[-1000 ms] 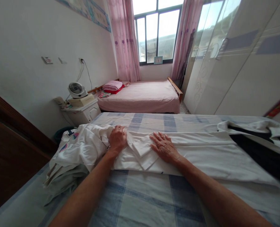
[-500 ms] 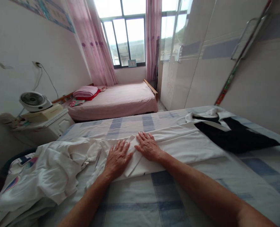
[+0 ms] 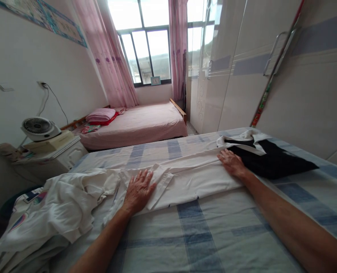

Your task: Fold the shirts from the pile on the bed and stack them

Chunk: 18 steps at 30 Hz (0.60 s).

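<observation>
A long white garment [image 3: 197, 178] lies flat across the bed, with a folded-over end near its left side. My left hand [image 3: 137, 192] rests palm down on that folded end, fingers stretched out. Farther right, my right hand [image 3: 231, 163] lies flat on the garment's other end, fingers extended. Just beyond my right hand is a black garment [image 3: 279, 161] with white parts at its top; whether it joins the long white one I cannot tell. A rumpled pile of white clothes [image 3: 63, 208] sits left of my left hand.
Blue-and-white checked sheeting [image 3: 202, 235] covers the bed. A small fan [image 3: 39, 128] stands on a white cabinet [image 3: 67, 153] at the left. Behind are a pink bed [image 3: 145, 123] and a window. White wardrobes [image 3: 231, 83] line the right side.
My right hand has slid right along the white garment, from beside my left hand to near the black garment. My left hand has stayed nearly in place. The view has shifted slightly.
</observation>
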{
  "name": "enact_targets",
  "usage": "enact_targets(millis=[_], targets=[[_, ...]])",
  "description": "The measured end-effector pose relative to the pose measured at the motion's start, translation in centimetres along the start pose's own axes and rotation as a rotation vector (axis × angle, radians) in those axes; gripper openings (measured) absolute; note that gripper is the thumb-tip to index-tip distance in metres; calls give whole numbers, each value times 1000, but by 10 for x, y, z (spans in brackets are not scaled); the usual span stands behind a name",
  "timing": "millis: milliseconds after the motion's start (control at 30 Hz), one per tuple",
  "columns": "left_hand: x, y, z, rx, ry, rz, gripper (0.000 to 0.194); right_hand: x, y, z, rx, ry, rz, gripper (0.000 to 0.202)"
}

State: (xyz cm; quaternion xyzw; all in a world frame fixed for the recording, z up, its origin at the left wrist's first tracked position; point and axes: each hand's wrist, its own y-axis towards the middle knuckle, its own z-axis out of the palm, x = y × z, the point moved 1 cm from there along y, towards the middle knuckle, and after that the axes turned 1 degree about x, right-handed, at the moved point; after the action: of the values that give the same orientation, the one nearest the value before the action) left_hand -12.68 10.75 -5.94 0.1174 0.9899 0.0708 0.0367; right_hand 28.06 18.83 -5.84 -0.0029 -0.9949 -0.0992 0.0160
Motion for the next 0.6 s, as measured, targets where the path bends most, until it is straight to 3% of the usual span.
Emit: enact_targets(millis=[100,200,367,500,600], targets=[[4,-1,-1,-9,-22,14,51,-17,-4,-9,-20,111,96,43],[6,2,-8,-90,-32,67,45,-30,-10,-21,-8,154,192,43],[-12,17,-22,-213,-46,230,36,-49,-19,-32,50,143,265,34],[-33,29,-14,-207,-8,262,34,-46,-19,-29,68,135,297,35],[-37,34,-6,-193,14,222,34,-39,-15,-24,54,137,319,36]])
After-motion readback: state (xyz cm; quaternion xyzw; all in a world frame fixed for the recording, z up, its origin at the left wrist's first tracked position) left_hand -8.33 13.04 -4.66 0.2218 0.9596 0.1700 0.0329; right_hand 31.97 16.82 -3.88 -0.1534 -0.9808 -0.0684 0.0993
